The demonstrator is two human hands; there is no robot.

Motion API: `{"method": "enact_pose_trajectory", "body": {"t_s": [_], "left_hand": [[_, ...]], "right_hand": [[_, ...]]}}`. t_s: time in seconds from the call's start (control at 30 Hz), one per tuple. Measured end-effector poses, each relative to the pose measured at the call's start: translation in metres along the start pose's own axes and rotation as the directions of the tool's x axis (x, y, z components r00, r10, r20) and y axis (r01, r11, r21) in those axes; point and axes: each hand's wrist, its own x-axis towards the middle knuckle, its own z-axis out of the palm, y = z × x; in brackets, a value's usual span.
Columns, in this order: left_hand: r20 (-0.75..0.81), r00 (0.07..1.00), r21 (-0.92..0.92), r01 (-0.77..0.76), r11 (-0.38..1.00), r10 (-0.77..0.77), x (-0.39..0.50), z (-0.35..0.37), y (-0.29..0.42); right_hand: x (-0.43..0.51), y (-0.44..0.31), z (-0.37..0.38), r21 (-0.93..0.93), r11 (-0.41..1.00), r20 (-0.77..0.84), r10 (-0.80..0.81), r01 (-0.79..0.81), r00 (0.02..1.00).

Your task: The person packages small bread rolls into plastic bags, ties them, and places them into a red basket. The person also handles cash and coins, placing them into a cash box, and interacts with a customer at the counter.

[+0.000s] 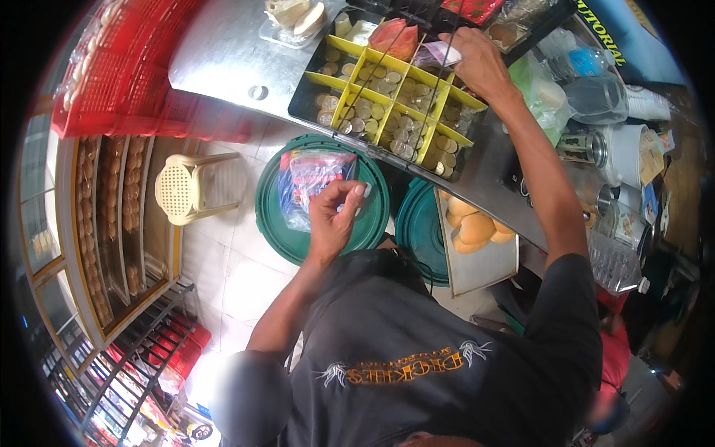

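Note:
A black tray (300,94) with yellow dividers (368,94) stands on the metal counter, its front compartments holding many coins (402,134). At the tray's back right, my right hand (479,58) reaches down beside a folded pale banknote (444,53); its fingertips are partly hidden, so its grip is unclear. Reddish-orange paper bills (394,39) fill the compartment to the left. My left hand (334,215) is raised in front of my body, thumb and forefinger pinching a small pale object (367,190), perhaps a coin. Below it, a printed plastic packet (313,173) lies on a green round lid (268,207).
Left of the tray are a loose ring-like item (257,93) and a clear container (290,33). Bottles (584,61) and cups crowd the right side. A cream stool (177,190), red crates (111,72) and a bread tray (480,265) surround me. Thin dark cords cross above the coins.

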Motion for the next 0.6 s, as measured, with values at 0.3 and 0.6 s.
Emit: {"method": "enact_pose_trajectory", "body": {"t_s": [0.3,0.6], "left_hand": [[0.084,0.994,0.231,-0.090,0.969,0.073,0.013,-0.005,0.014],[0.070,0.988,0.346,-0.152,0.926,0.136,0.030,-0.021,0.034]], "right_hand": [[0.026,-0.008,-0.018,-0.099,0.987,0.118,0.137,-0.125,0.984],[0.045,0.009,-0.023,-0.236,0.970,0.457,0.062,0.054,0.888]]}}
